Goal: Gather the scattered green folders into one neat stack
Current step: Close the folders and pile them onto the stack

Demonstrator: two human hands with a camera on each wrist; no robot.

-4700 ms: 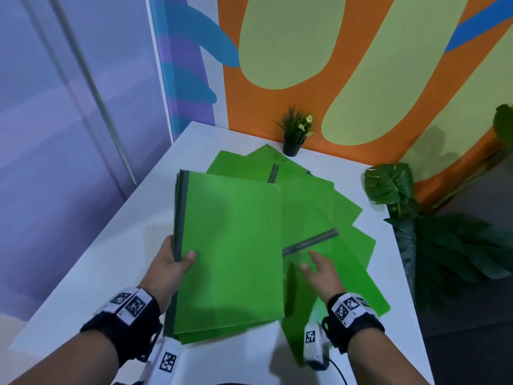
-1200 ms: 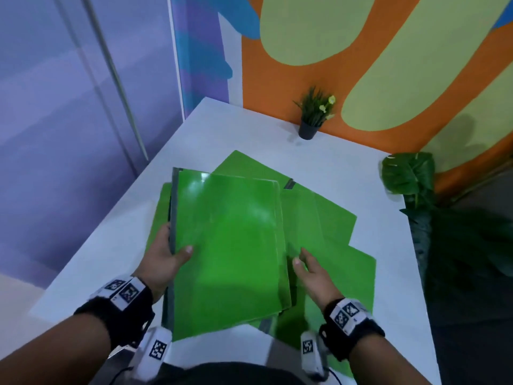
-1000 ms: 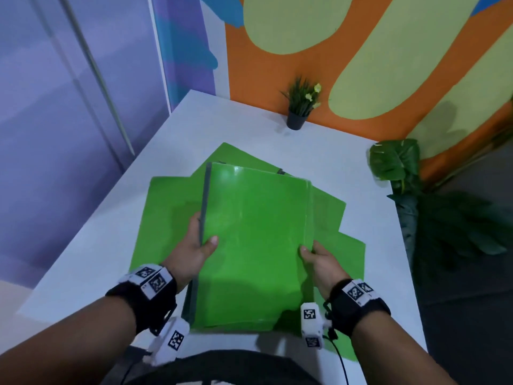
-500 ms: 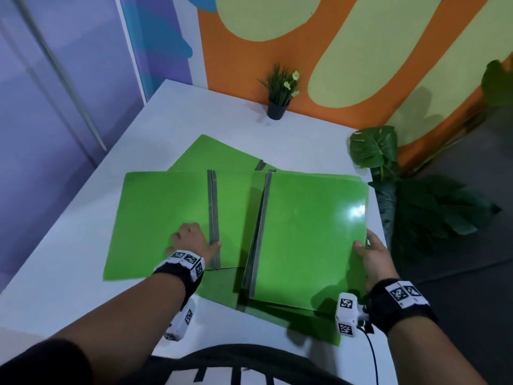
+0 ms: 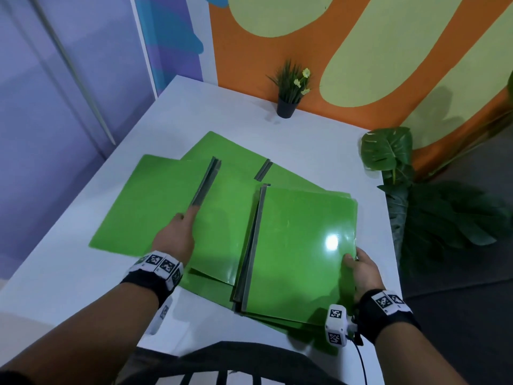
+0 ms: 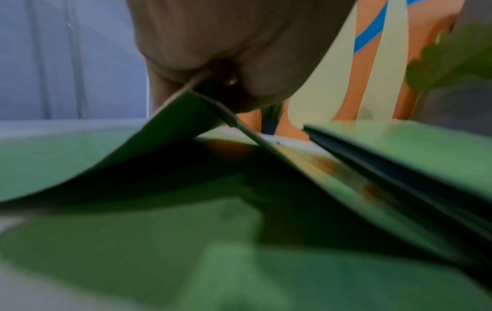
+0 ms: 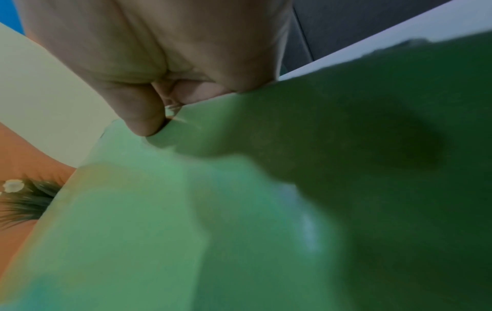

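Several green folders lie on the white table (image 5: pixel 319 140). My right hand (image 5: pixel 354 259) grips the right edge of a squared stack of folders (image 5: pixel 299 245), thumb on top; the right wrist view shows the thumb (image 7: pixel 143 117) pressing the top cover (image 7: pixel 186 210). To the left lies an open folder (image 5: pixel 155 201). My left hand (image 5: pixel 187 213) pinches the near end of its grey spine (image 5: pixel 205 184) and holds it raised, so the covers (image 6: pixel 159 134) slope down like a tent from the hand (image 6: pixel 210 77). Another folder (image 5: pixel 238 151) lies partly under both.
A small potted plant (image 5: pixel 288 90) stands at the table's far edge against the orange wall. A large-leafed plant (image 5: pixel 385 151) stands on the floor just beyond the table's right edge. The stack's right side lies close to that edge.
My left hand, which lay flat on the open folder, now pinches its spine and has raised it. The right hand has kept its hold on the stack at the right.
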